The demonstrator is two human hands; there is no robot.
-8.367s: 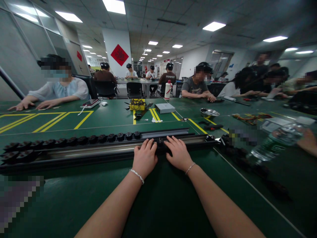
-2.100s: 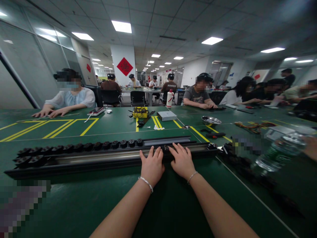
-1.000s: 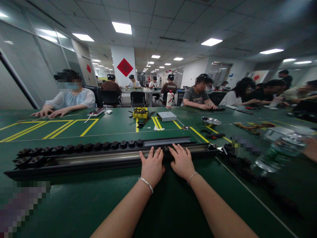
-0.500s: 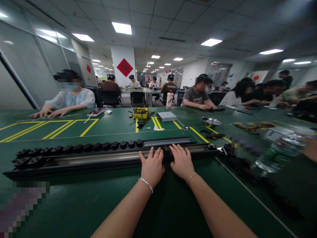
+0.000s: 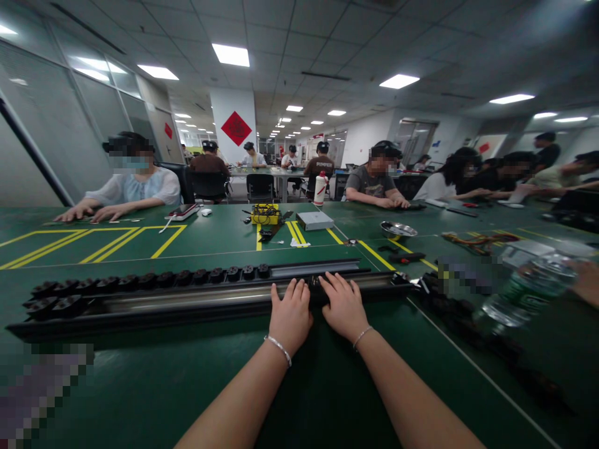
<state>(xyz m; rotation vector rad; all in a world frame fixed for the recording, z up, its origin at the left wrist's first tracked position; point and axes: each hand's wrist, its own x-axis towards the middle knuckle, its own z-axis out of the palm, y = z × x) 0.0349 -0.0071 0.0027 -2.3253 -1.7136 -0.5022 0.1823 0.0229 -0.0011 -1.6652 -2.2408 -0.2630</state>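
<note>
A long black rail with a shiny metal channel lies across the green table in front of me. My left hand rests over its front edge, fingers stretched and slightly spread on top. Close beside it, my right hand lies on the same rail with its fingers apart. A small dark piece shows between the two hands; its details are partly hidden by the fingers. Two round black socket-like modules sit at the rail's left end. Behind runs a second rail, bearing a row of similar modules.
A clear plastic bottle leans at the right near a person's hand, beside a dark row of parts. Farther back are a metal bowl, a grey box and a yellow box with wires. Co-workers sit around the table.
My left hand has shifted slightly to the right along the rail, and its fingers are closer together. My right hand stays nearly in place.
</note>
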